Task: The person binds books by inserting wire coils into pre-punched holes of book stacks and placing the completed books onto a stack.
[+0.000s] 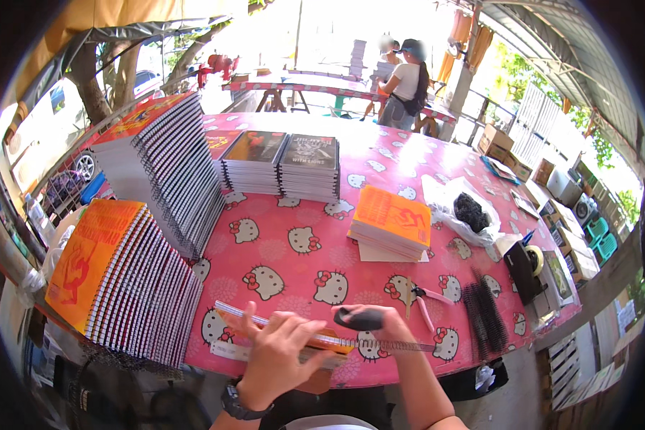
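A thin orange-covered notebook (226,310) stands on edge near the table's front edge. My left hand (283,344) grips it from above, fingers over the far side and thumb on the near side. A spiral binding coil (401,345) runs along its edge and sticks out to the right, past my right wrist. My right hand (383,322) is closed around a black rounded object (360,318), whose exact kind I cannot make out, just above the notebook's right end. Pink-handled pliers (424,308) lie to the right of that hand.
Stacks of spiral-bound notebooks (143,287) rise at the left, with dark-covered ones (308,161) behind. An orange-covered pile (390,222) sits mid-table. Loose black coils (484,315), a tape dispenser (527,269) and a plastic bag (455,204) are at right. Two people (406,82) stand at a far table.
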{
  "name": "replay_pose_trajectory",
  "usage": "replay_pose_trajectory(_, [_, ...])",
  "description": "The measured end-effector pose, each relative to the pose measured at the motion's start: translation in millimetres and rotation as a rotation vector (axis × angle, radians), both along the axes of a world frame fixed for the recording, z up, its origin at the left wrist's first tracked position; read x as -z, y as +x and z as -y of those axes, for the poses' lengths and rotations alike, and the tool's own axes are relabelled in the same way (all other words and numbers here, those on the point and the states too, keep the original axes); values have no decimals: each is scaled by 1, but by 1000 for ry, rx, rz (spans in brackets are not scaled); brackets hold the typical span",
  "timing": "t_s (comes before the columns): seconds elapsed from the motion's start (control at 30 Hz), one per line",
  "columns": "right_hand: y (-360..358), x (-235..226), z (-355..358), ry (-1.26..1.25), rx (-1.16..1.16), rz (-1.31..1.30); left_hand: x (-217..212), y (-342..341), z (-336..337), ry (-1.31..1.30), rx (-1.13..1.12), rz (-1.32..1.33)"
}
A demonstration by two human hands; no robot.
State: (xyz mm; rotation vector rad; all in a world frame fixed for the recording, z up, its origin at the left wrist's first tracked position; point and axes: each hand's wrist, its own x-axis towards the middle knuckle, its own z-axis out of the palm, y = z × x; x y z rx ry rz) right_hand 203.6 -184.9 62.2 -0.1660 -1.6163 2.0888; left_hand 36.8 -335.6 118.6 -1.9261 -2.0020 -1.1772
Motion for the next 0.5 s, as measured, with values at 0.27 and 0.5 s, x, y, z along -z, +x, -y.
replay_pose_trajectory(0.27, [4,-45,-1,366,61,74,16,-2,-2,106,29,24])
replay_pose_trajectory(0.5, [3,-48,-4,152,-102,-48,18,1,-4,73,21,32])
